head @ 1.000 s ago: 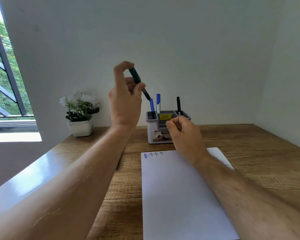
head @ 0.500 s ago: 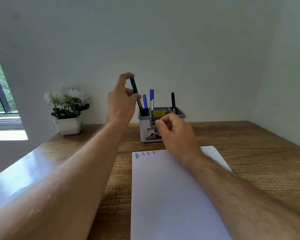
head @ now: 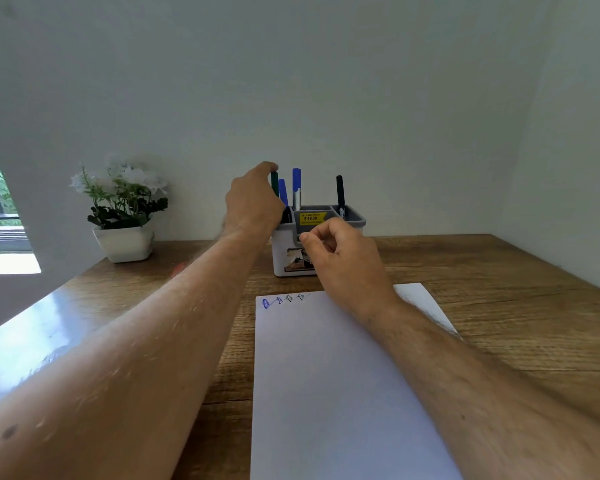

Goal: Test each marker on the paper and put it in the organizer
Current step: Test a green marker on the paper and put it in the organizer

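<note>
A white organizer [head: 280, 258] with a grey rim stands at the back of the wooden desk. Two blue markers [head: 296, 183] and a black marker [head: 340, 192] stand upright in it. My left hand [head: 252, 202] holds a dark green marker [head: 274, 183] by its top, upright in the organizer's left compartment. My right hand [head: 340, 261] hovers in front of the organizer above the paper's top edge, fingers curled, holding nothing I can see. The white paper [head: 326, 393] lies before me with several small scribbles [head: 284, 300] along its top left.
A white pot with white flowers [head: 123, 209] sits at the back left of the desk [head: 499, 306]. A window is at the far left. White walls close in behind and to the right.
My left hand has lowered the green marker from a raised, tilted position down into the organizer's left compartment. My right hand stayed in front of the organizer.
</note>
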The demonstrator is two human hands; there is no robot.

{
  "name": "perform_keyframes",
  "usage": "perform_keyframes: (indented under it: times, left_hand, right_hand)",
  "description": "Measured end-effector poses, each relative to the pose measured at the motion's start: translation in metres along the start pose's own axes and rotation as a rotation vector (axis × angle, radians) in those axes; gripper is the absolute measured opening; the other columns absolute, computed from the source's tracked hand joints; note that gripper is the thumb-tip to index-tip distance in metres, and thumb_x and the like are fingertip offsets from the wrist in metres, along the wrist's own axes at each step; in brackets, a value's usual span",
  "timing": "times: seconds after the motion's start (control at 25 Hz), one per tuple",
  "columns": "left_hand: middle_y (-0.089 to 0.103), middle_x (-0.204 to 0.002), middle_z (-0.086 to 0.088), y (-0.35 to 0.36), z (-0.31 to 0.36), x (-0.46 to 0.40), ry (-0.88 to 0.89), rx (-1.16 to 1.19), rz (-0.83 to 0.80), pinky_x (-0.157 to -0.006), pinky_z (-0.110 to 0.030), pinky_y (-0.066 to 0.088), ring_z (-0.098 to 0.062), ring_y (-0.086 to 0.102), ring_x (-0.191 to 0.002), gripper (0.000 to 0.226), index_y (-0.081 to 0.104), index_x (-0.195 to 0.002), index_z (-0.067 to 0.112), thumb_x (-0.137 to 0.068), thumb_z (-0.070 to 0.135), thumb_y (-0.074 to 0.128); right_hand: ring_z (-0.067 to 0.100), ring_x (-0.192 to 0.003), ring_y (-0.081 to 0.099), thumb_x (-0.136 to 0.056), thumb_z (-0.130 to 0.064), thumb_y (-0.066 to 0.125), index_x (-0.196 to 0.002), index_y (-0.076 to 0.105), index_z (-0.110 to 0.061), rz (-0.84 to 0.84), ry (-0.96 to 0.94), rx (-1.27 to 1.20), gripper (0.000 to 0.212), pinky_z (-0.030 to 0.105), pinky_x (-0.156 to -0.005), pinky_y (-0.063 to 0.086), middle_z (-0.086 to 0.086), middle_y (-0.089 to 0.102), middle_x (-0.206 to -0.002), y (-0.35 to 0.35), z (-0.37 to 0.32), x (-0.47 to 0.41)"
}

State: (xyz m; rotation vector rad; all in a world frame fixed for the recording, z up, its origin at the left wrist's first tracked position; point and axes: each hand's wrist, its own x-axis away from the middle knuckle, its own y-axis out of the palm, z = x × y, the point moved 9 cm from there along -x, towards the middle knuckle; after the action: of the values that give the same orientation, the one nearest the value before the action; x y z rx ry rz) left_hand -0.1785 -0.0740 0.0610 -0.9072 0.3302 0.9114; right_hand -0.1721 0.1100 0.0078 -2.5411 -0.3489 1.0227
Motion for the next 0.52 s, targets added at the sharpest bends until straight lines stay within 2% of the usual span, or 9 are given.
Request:
perform_keyframes:
  times: [0.12, 0.36, 0.52]
  left_hand:
    - [0.063, -0.129, -0.012, 0.001, -0.005, -0.004, -0.036, -0.043, 0.001, -0.094, -0.04, 0.053, -0.027, 0.064, -0.109, 0.068, 0.048, -0.142, 0.022, -0.081, 0.002, 0.071]
    - [0.062, -0.125, -0.016, -0.01, -0.011, -0.003, -0.125, -0.031, 0.074, -0.076, -0.034, 0.048, -0.03, 0.063, -0.108, 0.076, 0.042, -0.142, 0.011, -0.077, 0.014, 0.082]
    - [0.064, -0.12, -0.011, -0.049, -0.012, -0.002, -0.184, 0.11, 0.18, -0.069, -0.025, 0.043, -0.022, 0.064, -0.1, 0.067, 0.047, -0.14, 0.015, -0.081, 0.006, 0.075]
  right_hand:
    - [0.002, -0.075, 0.06, -0.097, -0.039, 0.054, -0.095, 0.059, -0.023, -0.003, 0.0, 0.006, 0.017, 0.015, -0.061, 0.046, -0.012, 0.061, -0.081, 0.001, 0.001, 0.0]
    - [0.001, -0.077, 0.061, -0.097, -0.039, 0.054, -0.094, 0.06, -0.024, -0.002, 0.0, -0.016, 0.016, 0.016, -0.061, 0.045, -0.009, 0.065, -0.085, -0.001, 0.0, 0.0]
    - [0.002, -0.077, 0.061, -0.096, -0.037, 0.055, -0.092, 0.059, -0.024, -0.013, -0.002, -0.005, 0.014, 0.016, -0.064, 0.047, -0.008, 0.066, -0.086, -0.001, -0.002, -0.001]
